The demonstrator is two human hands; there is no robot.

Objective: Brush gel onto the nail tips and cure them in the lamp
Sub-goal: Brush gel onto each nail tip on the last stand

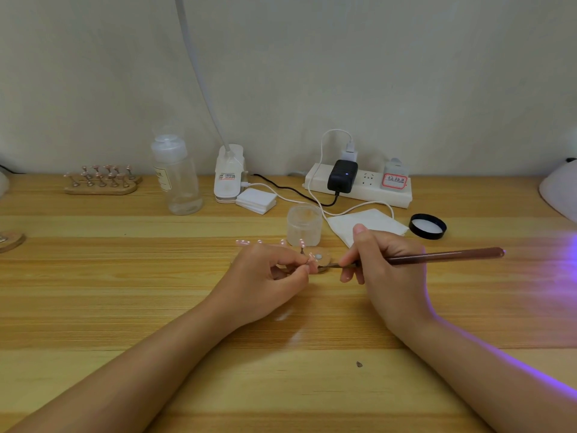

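Now | left hand (268,276) pinches nail tip (312,261) at table (125,307) centre | right hand (384,264) grips gel brush (443,256), bristles at tip | tip likely light, slippery: hold by edges | gel jar (304,225) at 12 o'clock | lamp (559,189) at 2 o'clock
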